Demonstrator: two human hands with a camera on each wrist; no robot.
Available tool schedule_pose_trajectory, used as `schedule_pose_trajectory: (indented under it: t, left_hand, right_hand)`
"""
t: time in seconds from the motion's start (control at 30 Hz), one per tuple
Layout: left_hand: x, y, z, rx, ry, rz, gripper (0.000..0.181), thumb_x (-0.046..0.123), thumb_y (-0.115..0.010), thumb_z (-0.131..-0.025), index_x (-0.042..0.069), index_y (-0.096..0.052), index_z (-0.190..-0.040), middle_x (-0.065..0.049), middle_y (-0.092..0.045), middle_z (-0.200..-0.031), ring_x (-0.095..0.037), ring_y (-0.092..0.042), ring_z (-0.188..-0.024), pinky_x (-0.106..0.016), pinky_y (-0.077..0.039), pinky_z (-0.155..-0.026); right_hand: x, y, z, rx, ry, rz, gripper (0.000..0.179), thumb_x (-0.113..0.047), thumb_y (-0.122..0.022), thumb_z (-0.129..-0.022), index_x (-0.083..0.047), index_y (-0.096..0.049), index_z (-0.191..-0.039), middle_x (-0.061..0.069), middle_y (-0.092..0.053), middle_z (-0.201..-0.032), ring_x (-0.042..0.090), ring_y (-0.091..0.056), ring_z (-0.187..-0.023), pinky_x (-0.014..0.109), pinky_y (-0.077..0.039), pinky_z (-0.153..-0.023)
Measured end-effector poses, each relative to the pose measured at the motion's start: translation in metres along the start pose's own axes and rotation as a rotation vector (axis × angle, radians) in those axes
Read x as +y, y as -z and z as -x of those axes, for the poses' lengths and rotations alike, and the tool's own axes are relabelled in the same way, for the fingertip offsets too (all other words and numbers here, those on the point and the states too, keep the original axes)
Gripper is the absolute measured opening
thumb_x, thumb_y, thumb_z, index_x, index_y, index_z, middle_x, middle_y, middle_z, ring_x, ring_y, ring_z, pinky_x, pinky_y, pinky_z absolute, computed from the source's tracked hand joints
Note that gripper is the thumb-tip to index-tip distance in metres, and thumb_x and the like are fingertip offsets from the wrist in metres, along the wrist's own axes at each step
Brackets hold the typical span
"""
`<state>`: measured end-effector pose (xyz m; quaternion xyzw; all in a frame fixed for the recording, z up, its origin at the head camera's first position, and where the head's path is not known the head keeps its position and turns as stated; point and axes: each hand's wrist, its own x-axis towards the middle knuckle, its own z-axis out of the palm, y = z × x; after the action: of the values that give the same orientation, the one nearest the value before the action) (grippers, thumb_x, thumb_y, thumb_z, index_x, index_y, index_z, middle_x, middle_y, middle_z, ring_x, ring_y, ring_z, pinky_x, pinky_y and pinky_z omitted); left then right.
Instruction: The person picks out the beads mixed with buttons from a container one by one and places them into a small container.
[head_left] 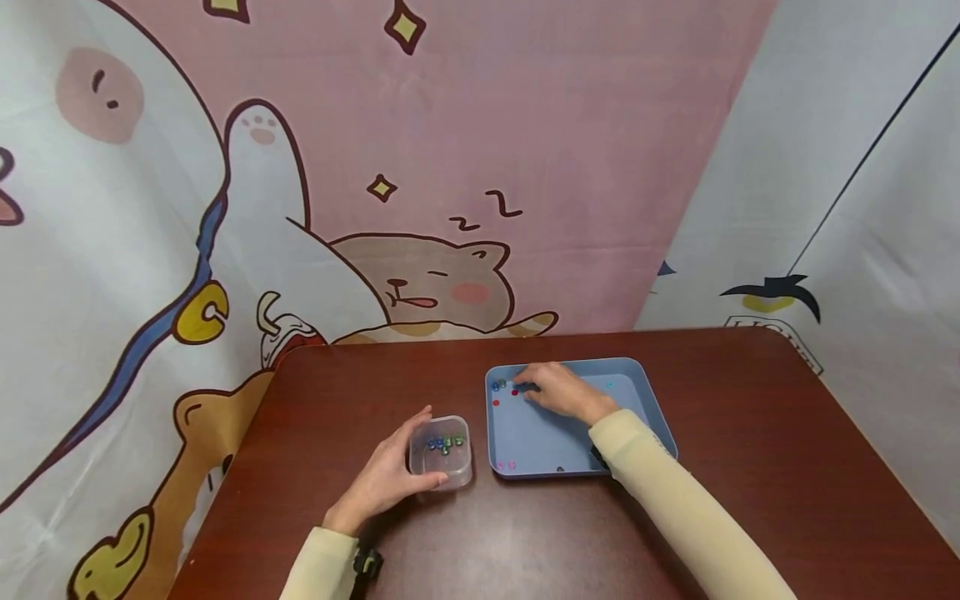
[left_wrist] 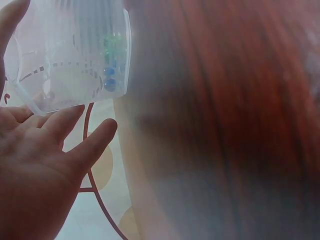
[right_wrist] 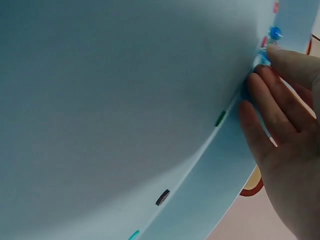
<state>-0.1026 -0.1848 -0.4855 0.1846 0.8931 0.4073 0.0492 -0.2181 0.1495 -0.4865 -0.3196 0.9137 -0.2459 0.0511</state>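
Note:
My left hand (head_left: 386, 473) holds a clear plastic container (head_left: 461, 468) upright on the table, thumb at its near side and fingers round the left and back. Several blue and green glass marbles (head_left: 446, 451) lie in it. My right hand (head_left: 558, 390) reaches down into a shallow blue tray (head_left: 536, 433) at its back left corner. In the right wrist view a bluish marble (right_wrist: 264, 58) shows between its thumb and fingertips, partly hidden. Another blue marble (right_wrist: 275, 33) lies just past the thumb. Two marbles (head_left: 498, 385) sit in the tray corner, left of the fingers.
Small flat red pieces (head_left: 496, 403) lie near the tray's left side, pink pieces (head_left: 507, 465) in its front left corner and a dark piece (head_left: 560, 469) by its front edge. The brown table (head_left: 360, 375) ends at a printed cloth (head_left: 600, 208) behind.

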Motion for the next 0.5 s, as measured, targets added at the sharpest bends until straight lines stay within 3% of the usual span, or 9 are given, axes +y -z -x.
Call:
schedule_pose_trajectory:
  t: [0.3,0.5]
  left_hand:
    - [0.0020,0.0002,-0.0002,-0.017,0.039,0.027,0.100,0.037,-0.094,-0.076,0.009,-0.041,-0.157,-0.001,-0.038,-0.165,-0.025,-0.051,-0.137,-0.055,-0.040,-0.112]
    - [0.0005,0.0004,-0.0005,-0.021,0.033,0.018,0.100,0.041,-0.093,-0.077,0.009,-0.041,-0.157,-0.002,-0.039,-0.165,-0.024,-0.051,-0.137,-0.054,-0.041,-0.112]
  right_hand:
    - [0.0022,-0.0080,-0.0007,0.041,0.046,0.093,0.025,-0.003,-0.077,-0.092,-0.004,-0.077,-0.117,0.009,-0.072,-0.116,0.027,-0.068,-0.110,0.044,-0.055,-0.095]
    - [0.0037,-0.0098,0.0000,0.064,0.043,0.079,0.018,-0.002,-0.076,-0.093,-0.006,-0.078,-0.110,0.007,-0.073,-0.112,0.025,-0.069,-0.107,0.042,-0.056,-0.093]
